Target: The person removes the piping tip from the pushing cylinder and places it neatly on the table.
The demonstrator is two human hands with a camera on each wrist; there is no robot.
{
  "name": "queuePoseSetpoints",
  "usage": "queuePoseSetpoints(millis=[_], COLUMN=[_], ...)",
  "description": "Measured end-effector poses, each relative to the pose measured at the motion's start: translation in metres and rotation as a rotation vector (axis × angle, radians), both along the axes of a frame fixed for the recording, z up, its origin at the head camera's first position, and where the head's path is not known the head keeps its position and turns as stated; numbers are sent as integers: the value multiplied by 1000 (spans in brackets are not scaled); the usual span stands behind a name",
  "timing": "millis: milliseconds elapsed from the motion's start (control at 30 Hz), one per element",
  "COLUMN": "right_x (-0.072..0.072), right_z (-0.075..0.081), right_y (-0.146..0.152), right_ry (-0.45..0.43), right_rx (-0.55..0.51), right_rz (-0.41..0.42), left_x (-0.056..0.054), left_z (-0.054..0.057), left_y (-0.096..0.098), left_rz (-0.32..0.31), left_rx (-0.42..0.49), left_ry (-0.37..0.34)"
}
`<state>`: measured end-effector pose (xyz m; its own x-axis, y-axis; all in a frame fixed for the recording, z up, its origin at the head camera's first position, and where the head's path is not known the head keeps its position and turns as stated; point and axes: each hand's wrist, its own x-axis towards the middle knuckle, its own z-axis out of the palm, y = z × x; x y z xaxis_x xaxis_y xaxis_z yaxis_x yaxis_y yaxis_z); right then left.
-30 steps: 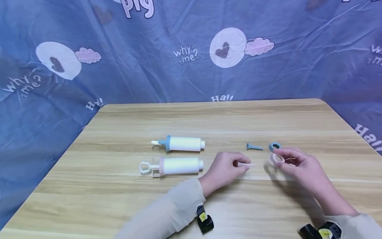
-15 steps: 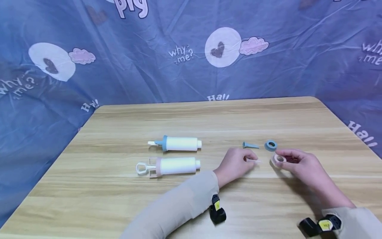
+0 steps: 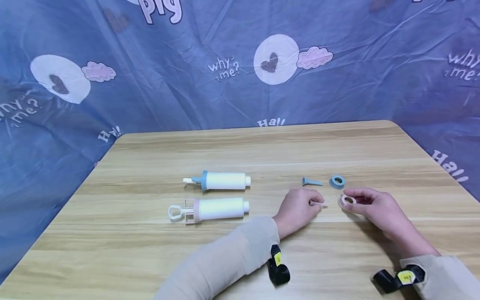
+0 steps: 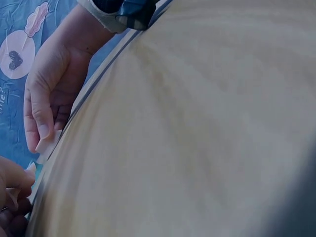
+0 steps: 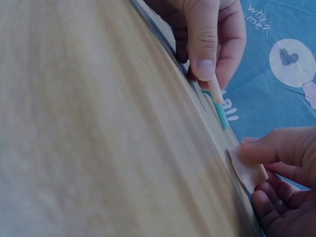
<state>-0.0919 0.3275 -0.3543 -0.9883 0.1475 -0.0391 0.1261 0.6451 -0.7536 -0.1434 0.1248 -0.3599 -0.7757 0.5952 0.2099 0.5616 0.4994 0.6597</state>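
In the head view my left hand (image 3: 300,210) pinches a pale pink nozzle (image 3: 318,204), its narrow tip pointing right. My right hand (image 3: 378,208) holds a pale pink ring (image 3: 348,201) between thumb and fingers, low at the table. The right wrist view shows the ring (image 5: 247,170) edge-on near the wood and the nozzle (image 5: 215,90) under the left thumb. Just beyond the hands lie a blue nozzle (image 3: 312,182) and a blue ring (image 3: 337,181). The left fingers hide the nozzle's wide end.
Two white syringe-like tubes lie left of the hands: one with a blue collar (image 3: 225,181), one with a pink collar (image 3: 220,208) and a looped plunger handle. A wooden table (image 3: 112,250) bears everything. A blue printed cloth (image 3: 180,96) hangs behind it.
My left hand has moved right with the pink nozzle, closer to the ring. The right hand has lowered the pink ring slightly, nearer the table. The head view has shifted a little.
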Motion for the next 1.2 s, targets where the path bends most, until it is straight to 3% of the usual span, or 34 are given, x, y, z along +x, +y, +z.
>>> queuePoseSetpoints(millis=[233,800,1200], right_x=[1,3,5], right_z=[-2,-3,-3], right_y=[2,1,1], right_ry=[2,-6,-7], right_rx=[5,6,-1], right_rz=[0,0,0], left_x=[3,4,7], left_z=[-4,-10,-7], left_y=[4,5,5], left_rz=[6,16,27], left_rx=[-31,-65,-85], left_ry=[84,116,137])
